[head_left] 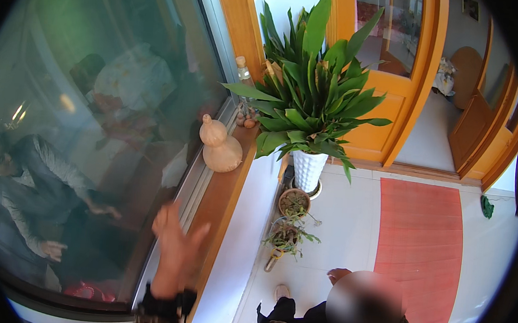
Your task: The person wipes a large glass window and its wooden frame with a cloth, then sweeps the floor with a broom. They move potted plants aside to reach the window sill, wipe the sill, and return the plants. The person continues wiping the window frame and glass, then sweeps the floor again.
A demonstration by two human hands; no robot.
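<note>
My left hand (176, 246) is raised beside the window and over the wooden sill (216, 194), its fingers apart and holding nothing. Beyond its fingertips, a dried bottle gourd (220, 147) stands upright on the sill, not touched. Farther along are several small round brown objects (247, 117) and a corked glass bottle (243, 70). Low in the picture, part of my right hand (339, 275) shows over the floor; a blurred round patch hides the rest, so its grip cannot be told.
A tall leafy plant in a white textured pot (308, 171) stands on the floor, with a terracotta pot (295, 203) and a smaller potted plant (285, 235) near it. A red mat (420, 244) lies at right. Behind is an orange wooden door (375, 115). The window glass (106, 151) shows reflections.
</note>
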